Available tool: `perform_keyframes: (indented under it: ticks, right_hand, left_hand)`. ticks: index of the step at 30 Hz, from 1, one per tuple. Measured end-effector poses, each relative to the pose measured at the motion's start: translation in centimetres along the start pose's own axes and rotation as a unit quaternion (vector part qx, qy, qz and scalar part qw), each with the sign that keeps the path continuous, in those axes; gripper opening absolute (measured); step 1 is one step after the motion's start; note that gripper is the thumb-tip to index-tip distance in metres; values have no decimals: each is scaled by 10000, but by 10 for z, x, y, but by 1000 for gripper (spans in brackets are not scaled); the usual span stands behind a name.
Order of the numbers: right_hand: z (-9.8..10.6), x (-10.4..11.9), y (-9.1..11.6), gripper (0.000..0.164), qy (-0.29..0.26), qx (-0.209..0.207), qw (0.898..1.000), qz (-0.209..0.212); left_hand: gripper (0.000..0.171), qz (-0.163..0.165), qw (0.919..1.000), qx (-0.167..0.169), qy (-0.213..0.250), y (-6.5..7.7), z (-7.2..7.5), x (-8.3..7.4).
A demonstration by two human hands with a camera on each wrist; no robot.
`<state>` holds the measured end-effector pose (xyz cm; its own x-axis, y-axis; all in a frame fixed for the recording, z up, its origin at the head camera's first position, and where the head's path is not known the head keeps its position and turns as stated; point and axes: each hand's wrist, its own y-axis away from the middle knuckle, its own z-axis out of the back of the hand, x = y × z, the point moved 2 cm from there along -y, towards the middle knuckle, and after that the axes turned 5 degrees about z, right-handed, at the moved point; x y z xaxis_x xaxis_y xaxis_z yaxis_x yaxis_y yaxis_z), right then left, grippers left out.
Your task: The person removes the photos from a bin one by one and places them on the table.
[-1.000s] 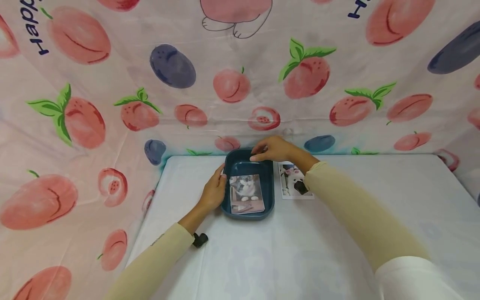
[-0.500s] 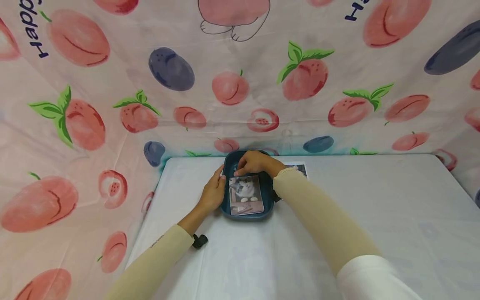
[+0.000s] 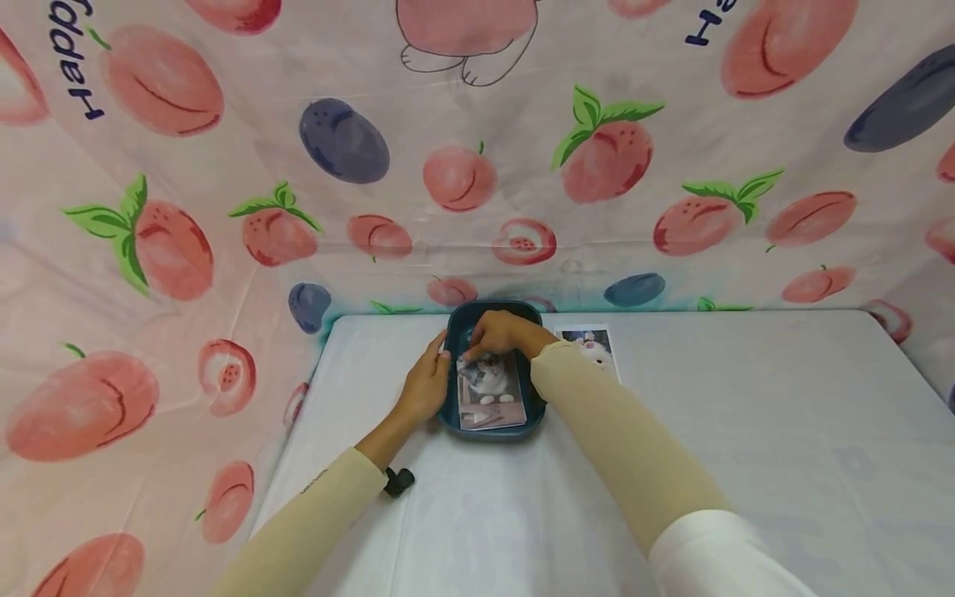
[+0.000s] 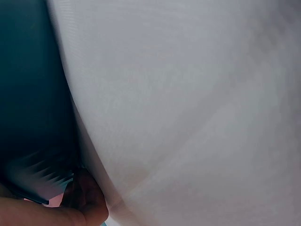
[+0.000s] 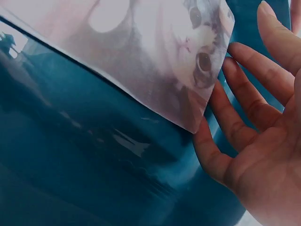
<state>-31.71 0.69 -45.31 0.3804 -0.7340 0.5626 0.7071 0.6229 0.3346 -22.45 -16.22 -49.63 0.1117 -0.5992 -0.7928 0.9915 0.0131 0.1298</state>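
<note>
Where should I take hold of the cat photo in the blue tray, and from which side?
I'd pinch the cat photo by its far short edge, coming from the tray's far end. It lies nearly flat, leaving only edges to grip; the near edge sits close to the blue tray's wall, while the far end seems roomier. The right hand touches that far edge.

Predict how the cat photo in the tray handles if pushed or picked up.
The cat photo probably slides easily: the tray around it looks shiny. Its thin, straight edge suggests it's light, flexing slightly rather than flopping. Lying face up, it's unlikely to roll.
</note>
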Motion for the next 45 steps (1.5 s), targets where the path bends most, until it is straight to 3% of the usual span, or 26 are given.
perform_keyframes:
  ticks: [12, 26, 34, 45]
  right_hand:
    - [-3, 2, 1, 24, 190, 216, 9995, 127]
    - [-2, 3, 6, 19, 531, 784, 9954, 139]
    - [1, 4, 9, 27, 671, 785, 9943, 261]
    - [10, 9, 20, 30, 403, 708, 9957, 437]
  left_hand:
    - [50, -73, 10000, -21, -13, -1, -1, 1]
    - [50, 5, 10000, 32, -75, 0, -1, 0]
    - [50, -79, 9999, -5, -121, 1, 0, -2]
    - [50, -50, 9999, 61, -137, 1, 0, -2]
